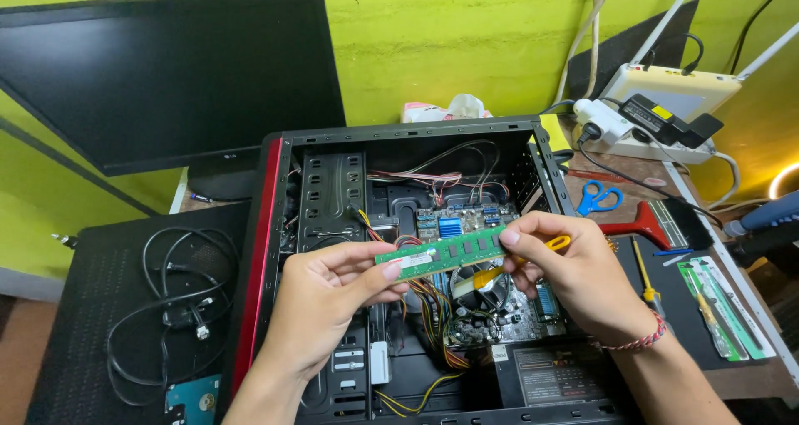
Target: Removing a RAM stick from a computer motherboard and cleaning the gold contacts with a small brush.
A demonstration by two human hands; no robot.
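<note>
Green circuit board up top: 1 memory stick [441, 254] hovers over 1 open computer case [399, 275], pinched at each end by the left hand [333, 300] and right hand [566, 275], both closed on its edges. Best kept level, fingers off the contacts. 1 monitor [166, 67], 1 pair of blue scissors [598, 198] on the bench [749, 375].

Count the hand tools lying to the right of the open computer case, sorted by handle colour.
Blue: 1, scissors
Red: 1, red-handled tool
Yellow: 1, screwdriver
Total: 3
Packaged tools not counted.
</note>
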